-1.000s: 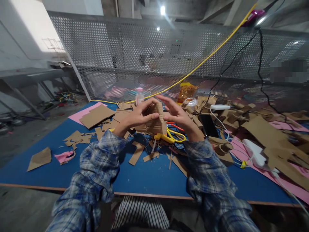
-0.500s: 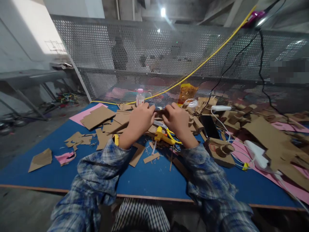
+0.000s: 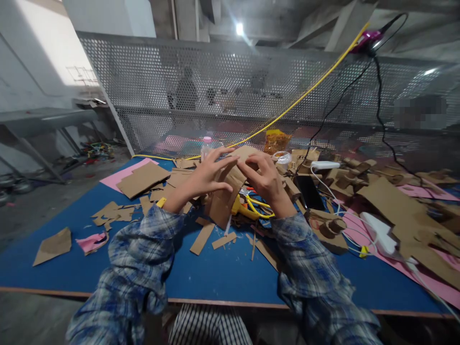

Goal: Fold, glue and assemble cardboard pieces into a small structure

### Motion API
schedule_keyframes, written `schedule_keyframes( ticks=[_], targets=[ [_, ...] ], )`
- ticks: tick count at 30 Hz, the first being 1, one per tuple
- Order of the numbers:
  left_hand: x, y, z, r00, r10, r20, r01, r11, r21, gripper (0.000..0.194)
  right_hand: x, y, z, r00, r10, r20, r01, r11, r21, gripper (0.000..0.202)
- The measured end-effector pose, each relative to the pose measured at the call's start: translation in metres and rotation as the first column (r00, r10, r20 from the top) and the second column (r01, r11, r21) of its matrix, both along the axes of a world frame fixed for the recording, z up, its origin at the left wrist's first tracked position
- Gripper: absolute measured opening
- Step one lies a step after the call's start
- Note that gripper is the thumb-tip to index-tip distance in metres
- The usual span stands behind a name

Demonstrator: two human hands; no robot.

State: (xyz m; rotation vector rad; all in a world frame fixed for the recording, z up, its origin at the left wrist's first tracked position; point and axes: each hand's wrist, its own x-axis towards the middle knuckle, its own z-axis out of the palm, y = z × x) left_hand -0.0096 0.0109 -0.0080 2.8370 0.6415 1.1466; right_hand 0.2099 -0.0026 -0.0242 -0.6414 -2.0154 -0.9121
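Observation:
A folded piece of brown cardboard stands tilted above the middle of the table. My right hand pinches its upper right part between thumb and fingers. At the cardboard's left side is my left hand, fingers stretched and thumb apart; whether it touches the board is unclear. Just below my right hand lie a yellow glue gun, partly hidden by the cardboard, and a yellow-handled pair of scissors. Cardboard strips and small scraps lie in front of them.
Cardboard sheets and pink paper lie at left. A pink-capped bottle stands behind my hands. At right are a black phone, a white power strip with cables, and cardboard pieces. A perforated metal screen closes off the back.
The cardboard has been turned up so its broad face shows. My left hand's fingers have spread from a closed grip, while my right hand keeps pinching. The view has shifted slightly.

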Motion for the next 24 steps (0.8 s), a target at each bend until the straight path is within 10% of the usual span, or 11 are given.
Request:
schedule_keyframes(
  ticks=[6, 24],
  targets=[
    [0.000, -0.013, 0.008, 0.989, -0.136, -0.056, 0.137, 0.991, 0.011, 0.071, 0.001, -0.005, -0.003, 0.993, 0.109, 0.040, -0.111, 0.992, 0.058, 0.032],
    [-0.004, -0.012, 0.009, 0.949, -0.268, 0.165, 0.291, 0.947, -0.134, 0.048, -0.018, -0.038, 0.023, 0.957, -0.190, 0.217, 0.195, 0.981, 0.003, 0.025]
  ],
)
